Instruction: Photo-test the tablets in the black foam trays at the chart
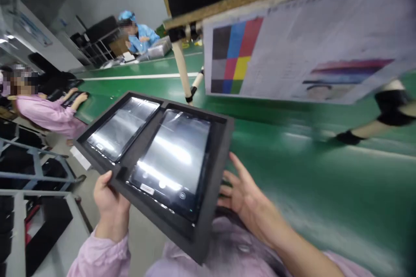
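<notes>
A black foam tray [133,173] is held up tilted in front of me. Two tablets with glossy, film-covered screens lie in its recesses, a left tablet [125,125] and a right tablet [173,156]. Near the tray's front left corner, my left hand [112,203] grips the edge, thumb on top and the other fingers mostly hidden underneath. My right hand [242,197] supports the tray's right side with spread fingers, their tips against the side wall.
A green work surface [292,181] runs along my right and ahead. Above it hangs a printed sheet with colour blocks [292,52] beside a pipe stand [180,67]. Metal racks [35,177] stand at left. One co-worker [48,112] sits left, another [141,37] farther back.
</notes>
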`<control>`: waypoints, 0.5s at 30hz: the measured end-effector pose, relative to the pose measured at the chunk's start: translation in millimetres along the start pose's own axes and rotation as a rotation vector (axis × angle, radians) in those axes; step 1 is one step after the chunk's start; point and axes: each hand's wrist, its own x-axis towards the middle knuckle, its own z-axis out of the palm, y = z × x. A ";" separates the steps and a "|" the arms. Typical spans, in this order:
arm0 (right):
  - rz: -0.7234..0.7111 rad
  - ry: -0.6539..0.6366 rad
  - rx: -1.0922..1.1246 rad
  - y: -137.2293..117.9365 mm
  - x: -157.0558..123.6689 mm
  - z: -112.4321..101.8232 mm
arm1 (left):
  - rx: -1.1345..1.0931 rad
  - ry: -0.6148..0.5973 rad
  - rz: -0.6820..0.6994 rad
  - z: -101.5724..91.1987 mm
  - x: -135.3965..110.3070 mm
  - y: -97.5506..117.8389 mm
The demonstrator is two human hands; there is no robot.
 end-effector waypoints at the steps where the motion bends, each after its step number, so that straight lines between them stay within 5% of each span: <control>1: -0.001 0.122 0.031 -2.3 -6.2 1.5 | -0.003 -0.002 -0.085 -3.7 -17.3 -15.2; 5: -0.037 0.628 -0.106 -14.9 -29.7 -29.4 | 0.074 -0.150 -0.381 -8.5 -74.1 -80.0; 10: 0.037 0.798 -0.082 -35.9 -53.6 -107.3 | 0.350 -0.539 -0.767 -11.3 -124.9 -147.1; 15: -0.016 0.939 -0.366 -36.9 -75.7 -155.6 | 0.665 -0.813 -1.051 -11.0 -130.6 -178.7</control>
